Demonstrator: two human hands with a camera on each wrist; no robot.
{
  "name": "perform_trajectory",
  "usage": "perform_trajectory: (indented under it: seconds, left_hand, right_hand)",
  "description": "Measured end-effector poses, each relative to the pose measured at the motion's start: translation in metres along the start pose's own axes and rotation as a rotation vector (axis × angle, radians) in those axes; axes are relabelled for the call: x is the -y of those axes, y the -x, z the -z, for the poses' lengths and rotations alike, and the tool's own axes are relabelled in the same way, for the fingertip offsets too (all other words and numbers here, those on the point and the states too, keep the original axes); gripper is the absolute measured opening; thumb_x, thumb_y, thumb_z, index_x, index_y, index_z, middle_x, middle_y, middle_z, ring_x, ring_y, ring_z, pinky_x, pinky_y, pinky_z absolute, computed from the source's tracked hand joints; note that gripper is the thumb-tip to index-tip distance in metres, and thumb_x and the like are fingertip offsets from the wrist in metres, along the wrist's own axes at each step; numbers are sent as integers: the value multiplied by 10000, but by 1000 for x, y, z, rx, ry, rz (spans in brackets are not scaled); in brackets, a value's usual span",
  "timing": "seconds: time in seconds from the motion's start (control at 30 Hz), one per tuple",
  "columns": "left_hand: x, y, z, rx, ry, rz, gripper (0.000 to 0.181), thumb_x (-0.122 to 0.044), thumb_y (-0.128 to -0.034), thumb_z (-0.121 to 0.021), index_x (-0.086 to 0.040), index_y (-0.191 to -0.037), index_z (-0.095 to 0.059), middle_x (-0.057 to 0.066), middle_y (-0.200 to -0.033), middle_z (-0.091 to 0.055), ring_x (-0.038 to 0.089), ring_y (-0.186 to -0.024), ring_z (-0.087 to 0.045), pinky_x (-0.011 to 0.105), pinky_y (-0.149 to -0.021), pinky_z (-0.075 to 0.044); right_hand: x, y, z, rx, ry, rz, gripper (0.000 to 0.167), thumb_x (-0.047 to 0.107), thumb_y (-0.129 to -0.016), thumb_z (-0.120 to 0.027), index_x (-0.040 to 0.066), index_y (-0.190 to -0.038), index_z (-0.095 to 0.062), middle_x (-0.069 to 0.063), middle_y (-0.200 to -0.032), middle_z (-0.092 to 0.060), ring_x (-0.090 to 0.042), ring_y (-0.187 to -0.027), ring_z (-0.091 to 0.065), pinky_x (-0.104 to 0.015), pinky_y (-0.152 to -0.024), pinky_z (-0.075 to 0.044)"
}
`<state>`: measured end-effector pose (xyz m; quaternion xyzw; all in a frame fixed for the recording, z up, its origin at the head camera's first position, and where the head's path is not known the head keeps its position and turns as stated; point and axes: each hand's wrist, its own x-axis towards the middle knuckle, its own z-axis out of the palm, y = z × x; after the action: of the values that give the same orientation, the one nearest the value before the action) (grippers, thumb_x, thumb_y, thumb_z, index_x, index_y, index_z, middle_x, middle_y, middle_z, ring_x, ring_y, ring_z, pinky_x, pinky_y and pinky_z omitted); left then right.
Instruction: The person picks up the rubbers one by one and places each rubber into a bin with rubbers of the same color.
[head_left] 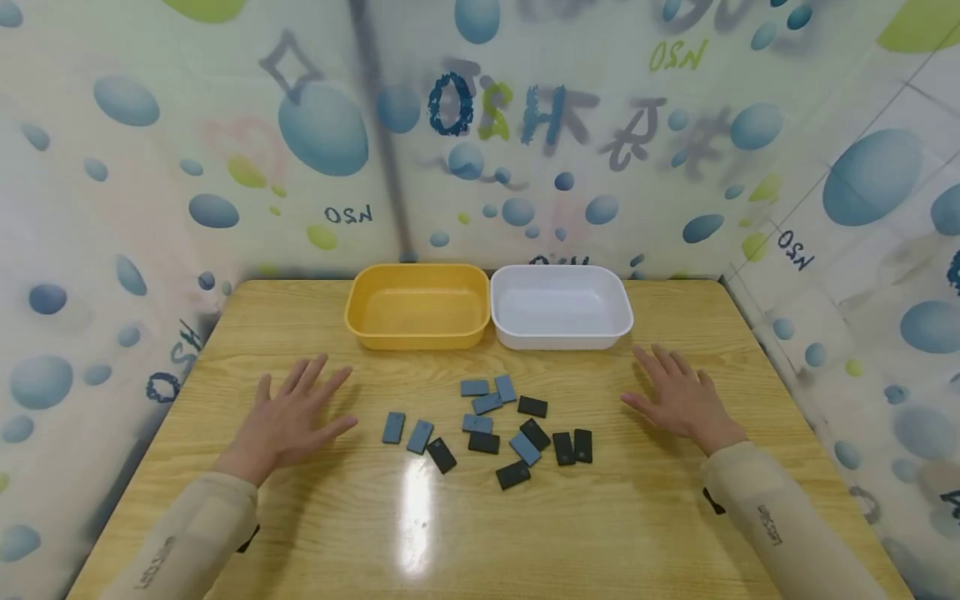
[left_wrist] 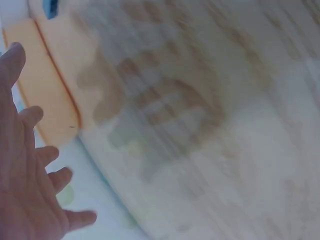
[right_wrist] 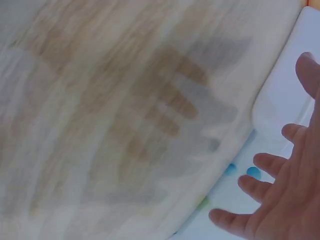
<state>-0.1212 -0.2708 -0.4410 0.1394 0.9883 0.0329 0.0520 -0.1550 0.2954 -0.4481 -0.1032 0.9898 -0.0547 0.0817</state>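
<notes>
Left hand [head_left: 288, 421] (lower left) and right hand [head_left: 678, 404] (lower right) were spread, released. Blue tiles [head_left: 393, 427] and black tiles [head_left: 582, 446] lay between.

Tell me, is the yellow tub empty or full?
Empty: the head view shows bare bottom inside the yellow tub, while the blue pieces and black pieces lie outside it on the table.

Free room on counter [head_left: 480, 542]
Lanes pass left and right of blocks [head_left: 483, 443]; yellow bin [head_left: 420, 342] and white bin [head_left: 562, 342] bar far middle.
</notes>
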Motion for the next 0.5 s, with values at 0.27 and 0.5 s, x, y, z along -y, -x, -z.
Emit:
perform_trajectory:
  seconds: [0.27,0.5]
  left_hand:
    - [-25,-3,18,23,6,-108,690,-562,-923,-552,-229,-1501,-376,190,-1527,-380,463,-1272,-493,679,-1014,-344]
    - [-34,-8,16,47,-8,-145,578,-511,-902,-615,-139,-1338,-543,137,-1235,-574,332,-959,-645,565,-852,-490]
  right_hand:
    - [18,-3,5,-10,-33,61,698,470,-969,-527,91,-1514,-310,-254,-1511,-361,-492,-1339,-384,-719,-988,-323]
    - [38,-8,9,-57,-38,153,544,343,-960,-599,61,-1409,-479,-223,-1399,-511,-442,-1252,-508,-627,-980,-411]
